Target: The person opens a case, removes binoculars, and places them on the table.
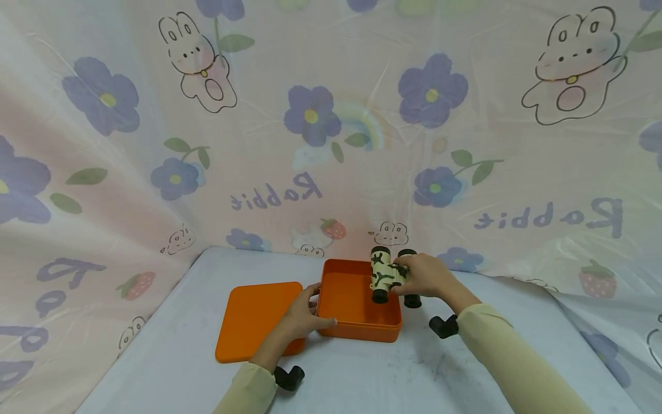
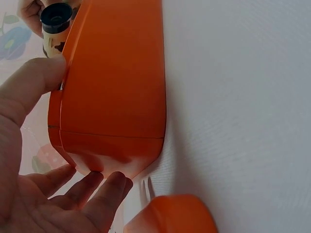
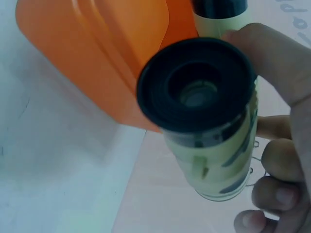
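My right hand (image 1: 426, 276) grips a pair of camouflage binoculars (image 1: 381, 276) over the right part of an open orange box (image 1: 359, 332). Its thumb and fingers hold the barrel nearer the hand. In the right wrist view a black eyecup (image 3: 197, 85) faces the camera, and the box's wall (image 3: 92, 73) is just beyond. At the box's front left corner is my left hand (image 1: 300, 316), thumb on the rim and fingers against the left side. The left wrist view shows the fingers (image 2: 104, 194) curled against that end. Bare orange floor shows inside the box.
A flat orange lid (image 1: 256, 319) lies left of the box, partly behind my left forearm. The table (image 1: 362, 379) is covered in white. A printed curtain (image 1: 357, 190) with rabbits and flowers rises behind and at the sides. Each wrist carries a black mount (image 1: 443, 326).
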